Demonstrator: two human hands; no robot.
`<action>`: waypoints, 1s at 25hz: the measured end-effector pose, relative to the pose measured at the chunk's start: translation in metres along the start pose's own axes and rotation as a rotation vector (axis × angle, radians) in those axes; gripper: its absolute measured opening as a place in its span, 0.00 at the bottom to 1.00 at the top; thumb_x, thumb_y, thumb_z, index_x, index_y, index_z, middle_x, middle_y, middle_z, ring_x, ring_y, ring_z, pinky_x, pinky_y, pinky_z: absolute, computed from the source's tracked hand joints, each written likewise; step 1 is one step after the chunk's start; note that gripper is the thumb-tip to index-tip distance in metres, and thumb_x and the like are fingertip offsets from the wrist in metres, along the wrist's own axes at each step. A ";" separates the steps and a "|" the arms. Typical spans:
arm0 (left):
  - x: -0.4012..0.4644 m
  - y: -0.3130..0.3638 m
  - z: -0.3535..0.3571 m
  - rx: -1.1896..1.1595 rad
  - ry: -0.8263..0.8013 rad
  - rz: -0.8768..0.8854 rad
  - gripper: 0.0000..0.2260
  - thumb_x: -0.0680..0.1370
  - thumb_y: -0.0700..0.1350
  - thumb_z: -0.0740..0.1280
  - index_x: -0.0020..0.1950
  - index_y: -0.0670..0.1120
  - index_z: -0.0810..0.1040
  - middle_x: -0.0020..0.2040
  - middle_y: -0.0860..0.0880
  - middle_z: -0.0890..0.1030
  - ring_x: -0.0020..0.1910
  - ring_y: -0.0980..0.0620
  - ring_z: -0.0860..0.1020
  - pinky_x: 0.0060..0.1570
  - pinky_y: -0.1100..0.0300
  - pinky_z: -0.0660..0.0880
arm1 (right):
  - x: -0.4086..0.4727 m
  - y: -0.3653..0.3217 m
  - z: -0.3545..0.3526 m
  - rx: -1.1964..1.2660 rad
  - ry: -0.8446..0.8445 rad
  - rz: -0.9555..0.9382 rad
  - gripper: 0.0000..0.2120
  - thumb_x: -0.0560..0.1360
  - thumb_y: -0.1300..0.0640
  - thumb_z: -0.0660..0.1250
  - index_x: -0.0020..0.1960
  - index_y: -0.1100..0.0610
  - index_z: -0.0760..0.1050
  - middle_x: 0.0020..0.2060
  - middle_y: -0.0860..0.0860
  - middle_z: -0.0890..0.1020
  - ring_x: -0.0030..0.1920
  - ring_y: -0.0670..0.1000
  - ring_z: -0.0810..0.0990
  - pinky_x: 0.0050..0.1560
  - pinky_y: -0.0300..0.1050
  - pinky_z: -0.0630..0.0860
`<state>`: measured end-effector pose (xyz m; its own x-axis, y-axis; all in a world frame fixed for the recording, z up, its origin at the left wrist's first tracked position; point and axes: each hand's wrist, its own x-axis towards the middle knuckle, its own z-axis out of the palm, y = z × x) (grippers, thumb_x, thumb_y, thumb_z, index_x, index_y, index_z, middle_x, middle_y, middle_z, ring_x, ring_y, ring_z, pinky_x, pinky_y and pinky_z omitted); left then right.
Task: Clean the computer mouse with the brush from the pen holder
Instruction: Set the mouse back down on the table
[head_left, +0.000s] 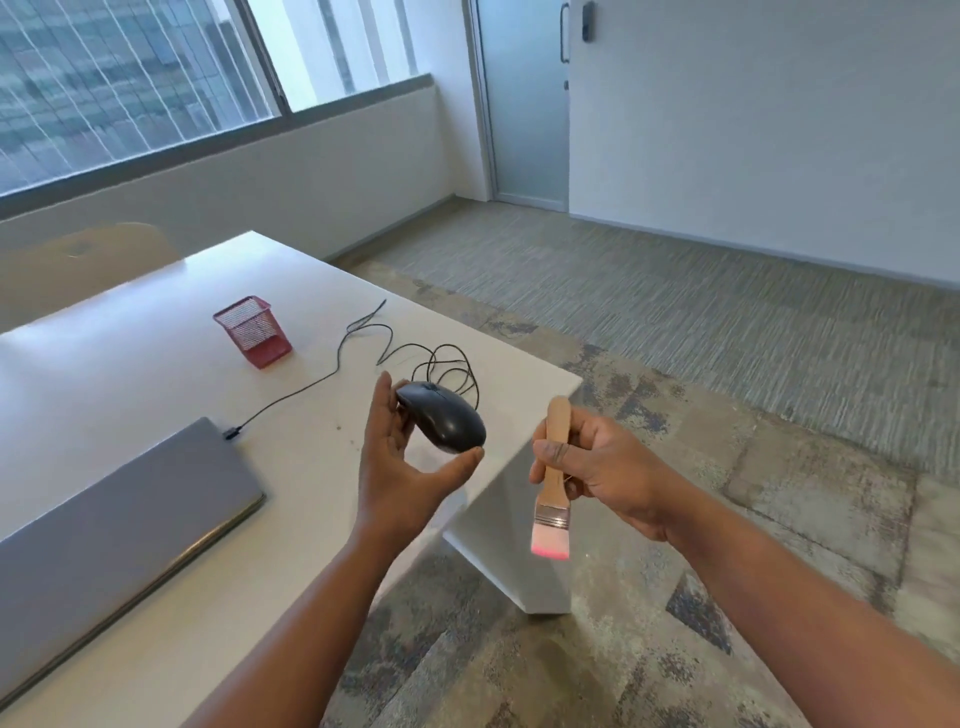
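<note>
Mouse (441, 422) sits up in the left hand (400, 467), held between thumb and fingers above the surface (130, 364); right hand (597, 467) grips the brush (553, 478) just beside it, bristles down

No readable text, labels, brands or numbers anywhere in frame. Laptop lid (119, 525) at lower left shows bare grey; mouse (441, 415) at centre shows plain black.
</note>
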<state>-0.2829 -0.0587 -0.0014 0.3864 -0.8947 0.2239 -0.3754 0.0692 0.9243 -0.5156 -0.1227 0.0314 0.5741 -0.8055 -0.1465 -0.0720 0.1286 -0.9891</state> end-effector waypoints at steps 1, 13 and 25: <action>0.011 -0.005 -0.005 0.009 0.017 -0.009 0.59 0.65 0.40 0.88 0.87 0.53 0.55 0.78 0.55 0.70 0.80 0.54 0.69 0.81 0.49 0.65 | 0.010 -0.003 0.008 -0.048 0.026 0.004 0.04 0.82 0.59 0.65 0.49 0.55 0.77 0.37 0.53 0.85 0.37 0.50 0.78 0.41 0.46 0.73; 0.074 -0.042 -0.020 0.205 -0.081 -0.082 0.61 0.65 0.56 0.86 0.87 0.54 0.50 0.84 0.50 0.64 0.80 0.49 0.69 0.78 0.47 0.70 | 0.117 -0.030 0.063 -0.701 0.099 0.015 0.07 0.83 0.53 0.59 0.47 0.51 0.70 0.40 0.48 0.78 0.40 0.50 0.75 0.40 0.44 0.74; 0.118 -0.045 -0.010 0.263 -0.099 -0.199 0.63 0.68 0.52 0.85 0.88 0.51 0.43 0.78 0.51 0.67 0.78 0.51 0.67 0.68 0.64 0.63 | 0.187 -0.032 0.069 -0.969 0.060 0.019 0.19 0.73 0.42 0.71 0.37 0.54 0.68 0.33 0.49 0.77 0.33 0.49 0.74 0.32 0.44 0.66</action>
<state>-0.2119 -0.1631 -0.0138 0.3956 -0.9184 0.0044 -0.5103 -0.2158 0.8325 -0.3498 -0.2374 0.0364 0.5255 -0.8397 -0.1369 -0.7368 -0.3688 -0.5667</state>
